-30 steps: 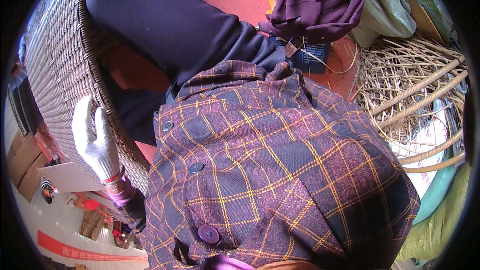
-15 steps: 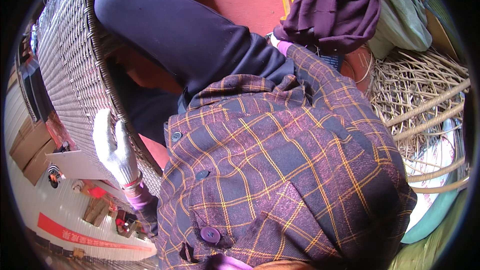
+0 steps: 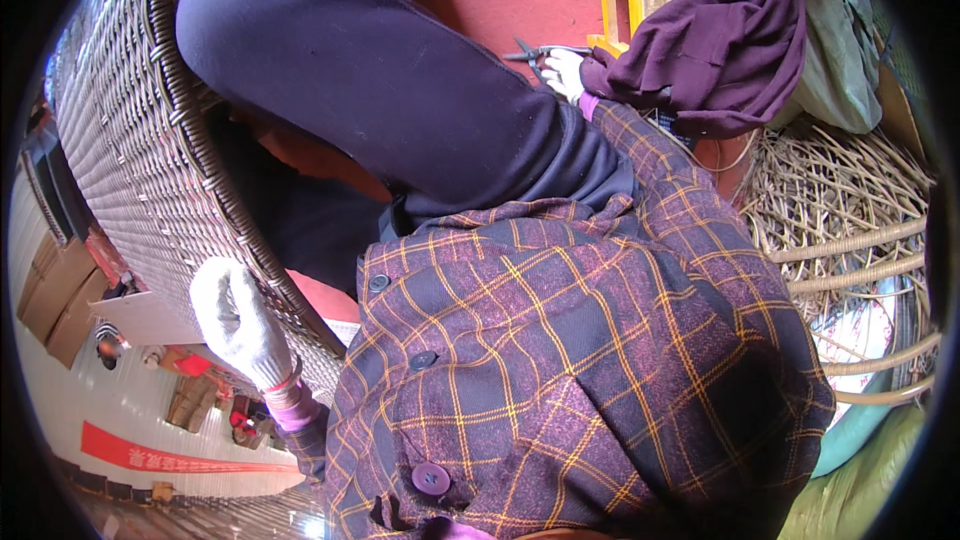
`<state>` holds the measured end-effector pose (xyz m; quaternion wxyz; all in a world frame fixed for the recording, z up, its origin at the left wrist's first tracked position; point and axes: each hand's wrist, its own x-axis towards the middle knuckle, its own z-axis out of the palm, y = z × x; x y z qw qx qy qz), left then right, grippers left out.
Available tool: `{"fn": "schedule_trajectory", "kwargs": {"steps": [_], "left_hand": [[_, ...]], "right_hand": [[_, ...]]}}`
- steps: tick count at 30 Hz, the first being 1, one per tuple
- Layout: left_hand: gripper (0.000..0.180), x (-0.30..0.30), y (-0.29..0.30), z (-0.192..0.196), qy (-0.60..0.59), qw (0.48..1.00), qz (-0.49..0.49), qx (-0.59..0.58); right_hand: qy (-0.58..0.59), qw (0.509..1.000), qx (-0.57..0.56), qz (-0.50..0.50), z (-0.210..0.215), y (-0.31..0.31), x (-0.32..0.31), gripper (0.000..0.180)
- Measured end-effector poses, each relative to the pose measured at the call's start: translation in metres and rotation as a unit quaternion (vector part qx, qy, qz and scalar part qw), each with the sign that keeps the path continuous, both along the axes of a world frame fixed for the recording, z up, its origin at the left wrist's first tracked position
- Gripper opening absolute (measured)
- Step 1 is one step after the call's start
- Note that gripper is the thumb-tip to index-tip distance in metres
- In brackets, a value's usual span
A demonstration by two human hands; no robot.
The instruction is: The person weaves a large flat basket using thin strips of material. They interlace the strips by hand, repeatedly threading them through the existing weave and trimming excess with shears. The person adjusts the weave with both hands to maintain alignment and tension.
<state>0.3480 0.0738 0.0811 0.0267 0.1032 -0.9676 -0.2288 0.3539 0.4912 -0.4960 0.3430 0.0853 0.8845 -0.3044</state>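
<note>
My left hand (image 3: pixel 238 328), in a white knit glove, is beside the outer wall of a large brown woven wicker piece (image 3: pixel 165 155), just below its thick rim. Thumb and fingertips meet in a pinch; anything between them is too small or hidden to make out. Past my right knee, my right hand (image 3: pixel 565 75), also white-gloved, is low over the red floor. Its fingers are closed about a pair of dark scissors (image 3: pixel 528 53), whose blades point left and stand apart. Purple cloth hangs close by that wrist.
A yellow-framed wooden stool or bench (image 3: pixel 620 0) stands at top right, with the purple cloth (image 3: pixel 730 40) over it. Loose wicker strands (image 3: pixel 830 180) and bound cane hoops (image 3: pixel 860 275) crowd the right. Cardboard boxes (image 3: pixel 60 305) and a person (image 3: pixel 108 342) are far left.
My left hand has gone from spread fingers to a pinch and sits slightly lower. My right hand has come out from behind my knee, with the scissors now showing.
</note>
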Motion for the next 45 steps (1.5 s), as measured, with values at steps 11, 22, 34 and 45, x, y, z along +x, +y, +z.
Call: {"fn": "schedule_trajectory", "kwargs": {"steps": [11, 22, 34, 45], "left_hand": [[0.011, 0.009, -0.005, -0.005, 0.028, 1.000, 0.004, -0.006], [0.012, -0.001, -0.022, -0.018, 0.060, 0.998, 0.012, 0.027], [0.015, -0.005, -0.041, -0.026, 0.084, 0.996, -0.024, 0.007], [0.013, 0.000, -0.040, -0.033, 0.090, 0.996, -0.017, 0.015]], "right_hand": [[-0.026, 0.995, -0.040, -0.086, 0.025, 0.039, 0.067, 0.045], [-0.072, 0.986, -0.057, -0.142, 0.004, 0.031, 0.089, 0.050], [0.095, 0.988, -0.016, -0.124, -0.004, 0.012, 0.096, 0.037], [0.079, 0.991, -0.072, -0.075, 0.019, 0.010, 0.071, 0.031]]}}
